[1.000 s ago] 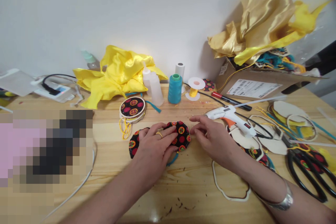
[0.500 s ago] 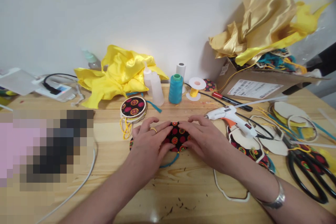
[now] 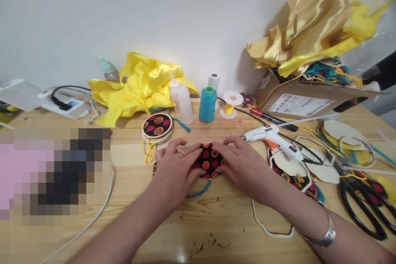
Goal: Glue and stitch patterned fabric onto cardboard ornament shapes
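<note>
Moved in since earlier: R hand (image 3: 243, 168), now gripping patterned fabric pc (image 3: 209, 161) w/ L hand (image 3: 175, 169).

Left hand (image 3: 175, 167): one finger bears a narrow, gold-coloured ring (image 3: 181, 152). Right forearm (image 3: 297, 210): bare, fitted with a broad, shiny, silver-coloured bangle (image 3: 328, 235). Left forearm (image 3: 123, 218): bare.

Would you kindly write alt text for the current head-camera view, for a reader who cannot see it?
A person's left hand and right hand rest on a black patterned fabric piece on a wooden table. To the right lie a white glue gun and black-handled scissors; a blue thread spool and crumpled yellow cloth sit behind.
</note>
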A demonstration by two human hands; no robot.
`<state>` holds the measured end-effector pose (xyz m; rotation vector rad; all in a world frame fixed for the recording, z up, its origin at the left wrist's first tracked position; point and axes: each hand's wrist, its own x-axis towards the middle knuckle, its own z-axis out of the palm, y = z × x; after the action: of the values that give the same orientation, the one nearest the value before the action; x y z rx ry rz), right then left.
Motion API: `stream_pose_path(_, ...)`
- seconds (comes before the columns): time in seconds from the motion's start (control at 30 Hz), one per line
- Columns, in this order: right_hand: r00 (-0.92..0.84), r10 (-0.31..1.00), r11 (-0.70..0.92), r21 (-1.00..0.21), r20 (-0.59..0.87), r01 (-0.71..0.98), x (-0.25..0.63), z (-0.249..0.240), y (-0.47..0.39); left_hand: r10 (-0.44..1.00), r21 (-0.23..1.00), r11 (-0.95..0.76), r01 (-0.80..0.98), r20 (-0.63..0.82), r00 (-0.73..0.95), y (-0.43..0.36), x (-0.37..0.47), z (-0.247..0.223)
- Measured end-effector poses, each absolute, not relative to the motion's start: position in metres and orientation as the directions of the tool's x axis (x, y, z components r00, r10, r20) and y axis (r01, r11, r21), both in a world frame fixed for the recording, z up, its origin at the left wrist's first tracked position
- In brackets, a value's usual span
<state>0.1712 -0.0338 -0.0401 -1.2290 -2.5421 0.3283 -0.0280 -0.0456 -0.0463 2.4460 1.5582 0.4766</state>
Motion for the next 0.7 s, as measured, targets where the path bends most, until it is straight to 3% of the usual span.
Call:
stream_pose_path(0.2, -0.597, 0.784, 0.618, -0.294, 0.168, 0.729, 0.1712, -0.0428, -0.0334, 0.909, 0.333, -0.416, 0.846, 0.137, 0.393, -0.0451, -0.0288, -0.0474)
stream_pose_path(0.43, -0.604, 0.77, 0.632, -0.377, 0.207, 0.677, 0.1733, -0.0419, -0.0323, 0.908, 0.369, -0.418, 0.83, 0.138, 0.396, -0.0458, -0.0272, -0.0428)
stream_pose_path(0.57, -0.557, 0.763, 0.644, -0.472, 0.328, 0.603, 0.1754, -0.0403, -0.0327, 0.914, 0.399, -0.405, 0.823, 0.216, 0.345, -0.0451, -0.029, -0.038)
stream_pose_path(0.7, -0.592, 0.72, 0.69, -0.457, 0.361, 0.561, 0.1749, -0.0394, -0.0342, 0.887, 0.407, -0.458, 0.79, 0.274, 0.373, -0.045, -0.0303, -0.0386)
